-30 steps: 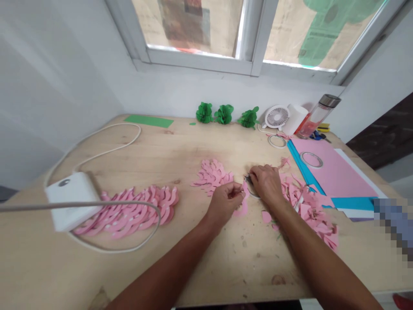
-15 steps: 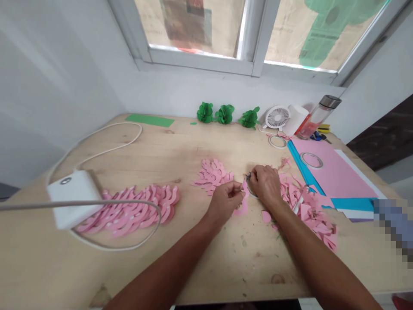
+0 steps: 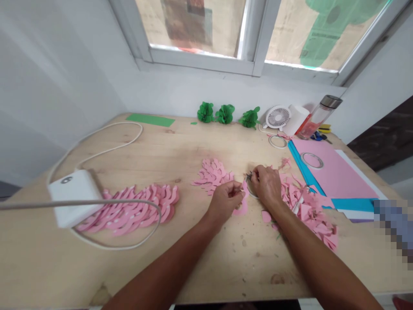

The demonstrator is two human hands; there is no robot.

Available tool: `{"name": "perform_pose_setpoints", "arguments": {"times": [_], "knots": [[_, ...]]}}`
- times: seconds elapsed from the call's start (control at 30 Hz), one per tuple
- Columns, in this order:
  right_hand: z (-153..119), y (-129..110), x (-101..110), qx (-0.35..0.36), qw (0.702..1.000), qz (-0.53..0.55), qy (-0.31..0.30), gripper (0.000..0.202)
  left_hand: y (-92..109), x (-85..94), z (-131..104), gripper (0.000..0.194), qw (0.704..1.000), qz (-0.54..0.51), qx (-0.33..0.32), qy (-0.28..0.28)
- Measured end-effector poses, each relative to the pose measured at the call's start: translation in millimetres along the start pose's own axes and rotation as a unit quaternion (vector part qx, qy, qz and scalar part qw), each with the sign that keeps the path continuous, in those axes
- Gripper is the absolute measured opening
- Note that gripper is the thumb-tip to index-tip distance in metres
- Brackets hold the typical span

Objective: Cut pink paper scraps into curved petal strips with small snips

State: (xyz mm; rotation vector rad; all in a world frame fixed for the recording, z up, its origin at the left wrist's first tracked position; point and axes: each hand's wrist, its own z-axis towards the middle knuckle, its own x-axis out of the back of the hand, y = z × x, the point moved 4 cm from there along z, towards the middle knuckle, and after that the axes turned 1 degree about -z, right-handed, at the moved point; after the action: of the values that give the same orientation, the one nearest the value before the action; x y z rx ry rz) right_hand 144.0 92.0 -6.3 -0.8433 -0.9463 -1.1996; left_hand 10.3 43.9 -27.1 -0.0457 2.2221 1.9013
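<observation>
My left hand (image 3: pixel 227 199) is closed, its thumb and fingertips pinching a pink paper cutout (image 3: pixel 241 209) that hangs just above or on the wooden table. To its right my right hand (image 3: pixel 266 183) bends its fingers down over a round, pale ring-like thing (image 3: pixel 251 193), mostly hidden under the hand. A small dark piece (image 3: pixel 248 176) shows at its fingertips; what it is I cannot make out. Just beyond the left hand lies a small pile of pink scalloped paper pieces (image 3: pixel 213 174). Pink paper scraps (image 3: pixel 306 211) are heaped beside my right forearm.
A white power bank (image 3: pixel 75 200) with a cable rests against overlapping pink paper strips (image 3: pixel 138 211) at left. Green paper balls (image 3: pixel 225 114), a small fan (image 3: pixel 277 117) and a bottle (image 3: pixel 321 116) line the back. Coloured sheets (image 3: pixel 342 172) lie at right beneath a ring (image 3: pixel 311 160).
Almost nothing differs. My right hand's fingertips have shifted very slightly over the round thing; my left hand keeps its pinch on the pink paper cutout.
</observation>
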Motion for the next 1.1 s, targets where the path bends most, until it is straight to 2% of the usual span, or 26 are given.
{"name": "perform_pose_setpoints", "arguments": {"times": [0.27,0.6,0.77,0.93,1.1], "knots": [[0,2,0,-0.016,1.0,0.005,-0.009,0.018,-2,0.2,1,0.017,1.0,-0.005,0.004,0.007],[0,5,-1,-0.036,0.999,0.034,0.012,0.018,-1,-0.1,0,0.016,1.0,-0.011,0.006,0.009],[0,13,-4,-0.084,0.99,0.109,0.009,0.017,-1,-0.1,-1,0.015,1.0,-0.004,0.004,0.004],[1,20,0,-0.142,0.966,0.212,0.028,0.015,-1,-0.3,-1,0.015,1.0,-0.006,0.006,0.003],[0,17,12,-0.142,0.94,0.305,0.065,0.015,2,0.8,0,0.016,1.0,-0.013,0.01,0.006]]}}
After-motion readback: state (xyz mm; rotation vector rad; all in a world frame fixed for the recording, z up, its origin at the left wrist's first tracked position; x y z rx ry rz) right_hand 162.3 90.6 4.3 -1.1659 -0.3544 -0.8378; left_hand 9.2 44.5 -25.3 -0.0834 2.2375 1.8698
